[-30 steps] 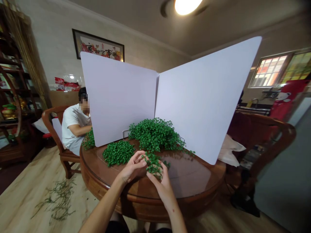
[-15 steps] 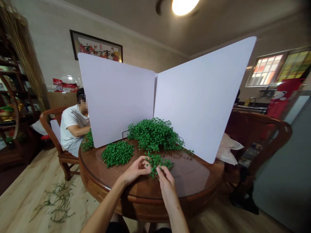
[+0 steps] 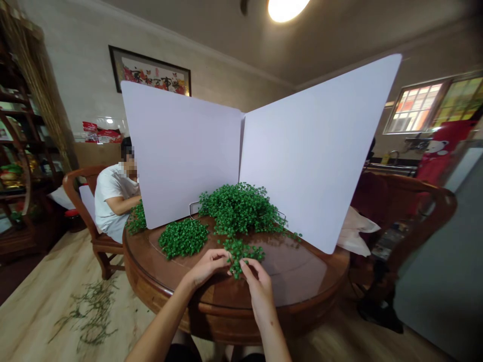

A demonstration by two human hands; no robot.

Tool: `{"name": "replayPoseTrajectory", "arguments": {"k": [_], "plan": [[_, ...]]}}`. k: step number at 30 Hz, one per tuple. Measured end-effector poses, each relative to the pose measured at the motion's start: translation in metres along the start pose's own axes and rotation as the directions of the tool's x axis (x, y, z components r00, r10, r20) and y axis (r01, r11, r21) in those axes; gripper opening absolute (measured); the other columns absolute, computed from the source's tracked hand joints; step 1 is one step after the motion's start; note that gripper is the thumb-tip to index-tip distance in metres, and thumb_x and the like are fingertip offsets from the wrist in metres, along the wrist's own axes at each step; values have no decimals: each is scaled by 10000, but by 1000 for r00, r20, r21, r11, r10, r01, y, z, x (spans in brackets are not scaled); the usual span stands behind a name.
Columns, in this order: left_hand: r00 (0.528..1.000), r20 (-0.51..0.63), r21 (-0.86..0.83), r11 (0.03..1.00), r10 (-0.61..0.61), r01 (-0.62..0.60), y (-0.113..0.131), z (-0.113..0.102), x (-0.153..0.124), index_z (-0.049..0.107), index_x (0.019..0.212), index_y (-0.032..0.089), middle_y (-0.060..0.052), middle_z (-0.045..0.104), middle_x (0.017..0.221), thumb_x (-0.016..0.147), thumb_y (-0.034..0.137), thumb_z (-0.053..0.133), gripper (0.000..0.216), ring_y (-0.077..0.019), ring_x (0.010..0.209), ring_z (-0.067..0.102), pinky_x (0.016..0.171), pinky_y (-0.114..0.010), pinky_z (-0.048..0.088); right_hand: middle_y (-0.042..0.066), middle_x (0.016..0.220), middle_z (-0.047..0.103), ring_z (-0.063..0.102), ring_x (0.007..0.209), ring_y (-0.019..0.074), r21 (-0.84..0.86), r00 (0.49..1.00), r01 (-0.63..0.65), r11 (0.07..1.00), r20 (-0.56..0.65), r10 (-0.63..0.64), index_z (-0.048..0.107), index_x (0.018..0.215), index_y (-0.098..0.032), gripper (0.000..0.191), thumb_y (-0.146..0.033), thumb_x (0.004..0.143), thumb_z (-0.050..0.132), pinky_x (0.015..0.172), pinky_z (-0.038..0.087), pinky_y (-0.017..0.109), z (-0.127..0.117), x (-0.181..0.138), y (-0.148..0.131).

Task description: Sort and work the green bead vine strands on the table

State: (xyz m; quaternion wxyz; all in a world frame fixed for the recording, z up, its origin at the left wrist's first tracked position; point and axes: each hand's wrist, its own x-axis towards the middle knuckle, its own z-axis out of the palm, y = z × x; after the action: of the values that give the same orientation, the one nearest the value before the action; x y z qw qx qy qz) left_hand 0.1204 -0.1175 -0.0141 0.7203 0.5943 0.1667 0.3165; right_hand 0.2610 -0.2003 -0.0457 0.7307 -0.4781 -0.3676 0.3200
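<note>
A small green artificial sprig (image 3: 241, 251) covered in tiny round leaves lies over the near part of the round wooden table (image 3: 298, 281). My left hand (image 3: 206, 268) pinches its left end with curled fingers. From the right, my right hand (image 3: 257, 287) closes thumb and fingers on the same sprig. Just behind it rises a big heap of the same green sprigs (image 3: 241, 208). A smaller heap (image 3: 183, 237) lies to the left of my hands.
A folded white board (image 3: 302, 151) stands across the table behind the heaps. Another person in a white shirt (image 3: 113, 196) sits at the table's far left. Green stalk scraps (image 3: 90, 314) litter the floor on the left. A wooden chair (image 3: 411, 211) stands at the right.
The sprig has come down from above the table to its surface. Both hands lowered with it and shifted their pinch along it.
</note>
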Motion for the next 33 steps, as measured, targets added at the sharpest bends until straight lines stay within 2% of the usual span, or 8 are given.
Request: {"name": "replayPoseTrajectory", "arguments": {"k": [6, 13, 18, 20, 23, 25, 28, 33], "plan": [[999, -31, 58, 998, -19, 21, 3, 2, 0, 642, 808, 119, -18, 650, 674, 703, 330, 798, 283, -133, 617, 636, 678, -257, 492, 43, 812, 676, 621, 767, 210, -12, 999, 6, 1000, -40, -6, 679, 837, -174, 339, -491, 725, 719, 707, 518, 303, 2, -3, -1], [996, -89, 113, 993, -27, 37, 1, 0, 2, 613, 726, 114, -44, 682, 626, 678, 401, 800, 346, -146, 572, 648, 631, -261, 512, 19, 751, 629, 581, 717, 184, -55, 998, 55, 997, 27, -54, 664, 807, -184, 348, -526, 750, 683, 668, 486, 270, -1, -1, 1], [982, -190, 159, 987, 10, 21, 0, -3, 5, 575, 764, 139, -41, 680, 616, 704, 445, 761, 363, -138, 498, 609, 525, -238, 473, -9, 706, 587, 523, 650, 143, 51, 994, 3, 999, 106, -9, 667, 847, -182, 339, -511, 768, 683, 630, 440, 243, -6, 2, 12], [959, -273, 205, 979, 71, -14, 0, -5, 7, 573, 762, 150, -22, 665, 631, 712, 459, 743, 356, -133, 507, 590, 526, -237, 460, -16, 687, 573, 502, 630, 134, 136, 991, -47, 990, 129, 29, 671, 867, -182, 331, -490, 751, 707, 608, 424, 237, -7, 1, 11], [913, -324, 332, 934, 246, -134, 1, -7, 9, 595, 696, 145, -24, 661, 758, 693, 422, 759, 322, -147, 692, 610, 665, -243, 469, -13, 721, 582, 518, 644, 132, 263, 992, -104, 959, 102, 80, 676, 839, -184, 309, -435, 682, 767, 593, 424, 231, -4, 0, 5], [906, -304, 380, 910, 294, -167, 3, -6, 8, 589, 668, 144, -25, 659, 803, 718, 404, 744, 307, -153, 783, 600, 733, -234, 447, -13, 743, 588, 550, 680, 139, 328, 994, -107, 939, 37, 100, 668, 804, -190, 294, -407, 643, 785, 612, 445, 231, -2, 2, 3], [957, -208, 321, 938, 201, -127, 5, -2, 4, 571, 716, 145, -23, 655, 746, 794, 421, 682, 307, -142, 731, 593, 726, -242, 440, -16, 730, 596, 590, 703, 155, 324, 990, -95, 941, -67, 123, 652, 776, -190, 295, -404, 619, 778, 642, 472, 244, -2, 7, 6], [999, 8, 156, 987, 38, -39, 5, 3, -1, 544, 857, 134, -62, 678, 762, 797, 417, 697, 327, -134, 598, 618, 649, -270, 482, 19, 752, 656, 614, 702, 187, 9, 979, -28, 1000, -204, 29, 649, 844, -171, 343, -476, 695, 694, 633, 476, 265, -8, 13, 16]]}}
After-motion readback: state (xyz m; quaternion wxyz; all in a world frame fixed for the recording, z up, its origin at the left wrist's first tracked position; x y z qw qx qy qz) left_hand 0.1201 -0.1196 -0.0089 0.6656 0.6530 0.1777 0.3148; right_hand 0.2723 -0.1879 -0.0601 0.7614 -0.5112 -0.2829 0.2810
